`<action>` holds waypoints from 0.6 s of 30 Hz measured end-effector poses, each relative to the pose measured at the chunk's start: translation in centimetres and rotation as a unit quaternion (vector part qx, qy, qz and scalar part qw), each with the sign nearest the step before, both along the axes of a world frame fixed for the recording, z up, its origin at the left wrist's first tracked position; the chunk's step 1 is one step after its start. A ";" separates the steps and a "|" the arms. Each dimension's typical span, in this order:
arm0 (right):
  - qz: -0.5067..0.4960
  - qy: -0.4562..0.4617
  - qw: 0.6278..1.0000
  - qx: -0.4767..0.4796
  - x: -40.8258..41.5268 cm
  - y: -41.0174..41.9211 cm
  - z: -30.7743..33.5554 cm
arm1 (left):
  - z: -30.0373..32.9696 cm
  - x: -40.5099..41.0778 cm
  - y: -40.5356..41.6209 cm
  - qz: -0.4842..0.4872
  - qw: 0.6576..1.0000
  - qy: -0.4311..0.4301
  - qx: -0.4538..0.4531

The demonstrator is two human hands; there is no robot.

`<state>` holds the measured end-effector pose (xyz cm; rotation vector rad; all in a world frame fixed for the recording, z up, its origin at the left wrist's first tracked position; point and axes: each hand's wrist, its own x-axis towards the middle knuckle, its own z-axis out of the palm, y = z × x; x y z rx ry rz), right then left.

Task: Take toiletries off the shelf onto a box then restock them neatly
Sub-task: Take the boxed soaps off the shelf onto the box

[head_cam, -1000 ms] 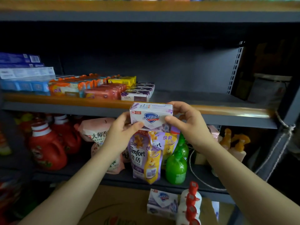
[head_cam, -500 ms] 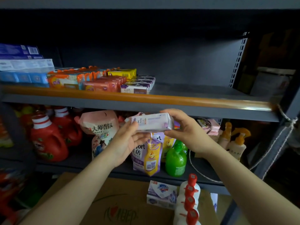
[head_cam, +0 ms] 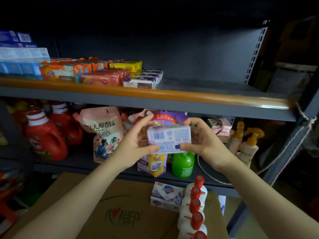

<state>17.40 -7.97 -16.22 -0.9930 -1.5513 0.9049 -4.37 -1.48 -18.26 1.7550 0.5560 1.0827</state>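
A white and purple soap box [head_cam: 170, 137] is held in front of the lower shelf, its barcode side facing me. My left hand [head_cam: 136, 144] grips its left end and my right hand [head_cam: 203, 140] grips its right end, thumbs on the near face. The upper shelf [head_cam: 155, 94] carries rows of soap packs: orange ones [head_cam: 72, 71], a yellow one [head_cam: 127, 66] and purple Lux boxes [head_cam: 143, 79]. Its right half is bare. On the cardboard box [head_cam: 120, 213] below lie another soap box [head_cam: 166, 195] and a row of white bottles with red caps [head_cam: 195, 209].
Blue toothpaste boxes [head_cam: 19, 54] are stacked at the upper shelf's left. The lower shelf holds red detergent jugs [head_cam: 44, 137], a pink refill pouch [head_cam: 103, 133], purple pouches [head_cam: 153, 163], a green bottle [head_cam: 183, 164] and orange-capped pump bottles [head_cam: 246, 144]. A rope [head_cam: 307, 121] ties the right post.
Both hands lowered the soap box from the upper shelf's edge to in front of the lower shelf and turned it so the barcode side faces me.
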 end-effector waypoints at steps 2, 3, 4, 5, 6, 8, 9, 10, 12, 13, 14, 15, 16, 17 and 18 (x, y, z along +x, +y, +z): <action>-0.005 -0.072 0.996 0.051 -0.2 -0.4 -0.3 | -0.6 0.3 -0.3 0.056 0.991 0.096 0.074; -0.012 -0.091 0.993 0.069 -0.3 -0.5 -0.5 | -1.0 0.5 -0.6 0.095 0.979 0.137 0.118; -0.022 -0.110 0.990 0.085 -0.3 -0.6 -0.6 | -1.3 0.7 -0.8 0.134 0.964 0.154 0.168; -0.028 -0.133 0.986 0.099 -0.2 -0.7 -0.6 | -1.4 0.8 -0.9 0.161 0.952 0.148 0.215; -0.030 -0.159 0.981 0.103 -0.1 -0.8 -0.7 | -1.5 0.9 -0.9 0.173 0.941 0.132 0.257; -0.018 -0.173 0.983 0.053 0.2 -1.0 -0.9 | -1.7 0.8 -0.6 0.178 0.925 0.119 0.314; -0.010 -0.163 0.987 0.013 0.3 -1.0 -0.9 | -1.6 0.7 -0.5 0.178 0.918 0.128 0.330; -0.005 -0.152 0.988 -0.022 0.4 -1.0 -0.9 | -1.7 0.7 -0.5 0.177 0.912 0.143 0.342; -0.007 -0.151 0.987 -0.056 0.8 -0.8 -1.2 | -2.1 0.7 -0.6 0.169 0.904 0.167 0.356; -0.004 -0.157 0.986 -0.064 0.9 -0.7 -1.4 | -2.5 0.6 -0.7 0.158 0.906 0.174 0.351; 0.003 -0.163 0.984 -0.070 1.0 -0.6 -1.6 | -3.0 0.4 -0.8 0.145 0.915 0.180 0.330; 0.009 -0.169 0.982 -0.080 1.1 -0.6 -1.9 | -3.4 0.2 -0.9 0.127 0.930 0.185 0.292; 0.014 -0.174 0.981 -0.086 1.1 -0.7 -2.2 | -3.9 -0.2 -1.0 0.107 0.946 0.191 0.239; 0.016 -0.182 0.979 -0.089 1.0 -0.7 -2.5 | -4.3 -0.6 -1.1 0.084 0.962 0.194 0.172; 0.014 -0.191 0.978 -0.087 0.9 -0.8 -2.8 | -4.9 -1.0 -1.2 0.064 0.973 0.199 0.102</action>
